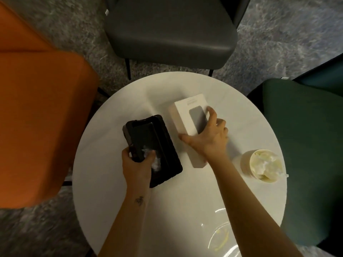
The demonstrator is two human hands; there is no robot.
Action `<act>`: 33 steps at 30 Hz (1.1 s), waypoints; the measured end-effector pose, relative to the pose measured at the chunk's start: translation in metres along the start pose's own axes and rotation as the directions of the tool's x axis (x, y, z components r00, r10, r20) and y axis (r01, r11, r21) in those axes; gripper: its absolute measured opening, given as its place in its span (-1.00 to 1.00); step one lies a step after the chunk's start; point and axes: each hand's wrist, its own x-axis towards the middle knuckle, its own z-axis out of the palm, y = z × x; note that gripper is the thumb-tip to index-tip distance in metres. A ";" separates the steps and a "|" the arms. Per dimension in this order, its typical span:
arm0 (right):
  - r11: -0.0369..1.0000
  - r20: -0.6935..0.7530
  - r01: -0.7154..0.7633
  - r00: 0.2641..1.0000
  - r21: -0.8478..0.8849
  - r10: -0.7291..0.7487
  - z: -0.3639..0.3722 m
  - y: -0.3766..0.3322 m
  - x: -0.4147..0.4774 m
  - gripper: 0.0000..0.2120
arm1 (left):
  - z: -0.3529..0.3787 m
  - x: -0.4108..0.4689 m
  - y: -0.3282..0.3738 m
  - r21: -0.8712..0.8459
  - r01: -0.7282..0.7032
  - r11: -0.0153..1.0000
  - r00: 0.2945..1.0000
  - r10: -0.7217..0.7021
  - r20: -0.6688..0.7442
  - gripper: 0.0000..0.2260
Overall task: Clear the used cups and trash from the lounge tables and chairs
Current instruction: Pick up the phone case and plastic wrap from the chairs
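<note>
White rectangular cardboard box [187,117] at the centre of the round white table [176,210] is clasped by the right hand [209,134], the black plastic tray [154,145] left of centre is gripped by the left hand [137,160]; the step is judged pickup, next requiring both lifted clear, with the tissue-stuffed paper cup [263,166] at the table's right edge outstanding.

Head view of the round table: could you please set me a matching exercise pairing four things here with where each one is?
Things:
1. black tray
2. white box
3. cup
4. grey chair

Places:
A. beyond the far edge of the table
B. gripped by the right hand
C. standing free near the table's right edge, stuffed with crumpled paper
D. gripped by the left hand

Pairs: 1-D, 2-B, 3-C, 4-A
</note>
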 end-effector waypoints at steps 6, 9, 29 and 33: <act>0.983 0.174 0.006 0.984 0.182 -0.039 0.021 -0.027 -0.053 -0.04 | 0.005 -0.002 -0.001 0.097 -0.114 0.989 0.993 0.115 -0.011 -0.55; 0.989 0.150 0.002 0.988 0.146 -0.024 0.028 -0.030 -0.059 -0.05 | 0.005 -0.006 -0.003 0.089 -0.119 0.989 0.993 0.117 0.026 -0.54; 0.935 0.094 0.022 0.994 0.355 -0.059 0.020 -0.021 -0.074 -0.51 | -0.009 -0.002 -0.013 -0.042 0.048 0.998 0.970 -0.037 0.239 -0.37; 0.920 -0.074 0.111 0.993 0.376 -0.090 0.000 -0.010 -0.081 -0.57 | -0.001 -0.012 -0.011 -0.043 0.060 0.997 0.967 -0.048 0.250 -0.25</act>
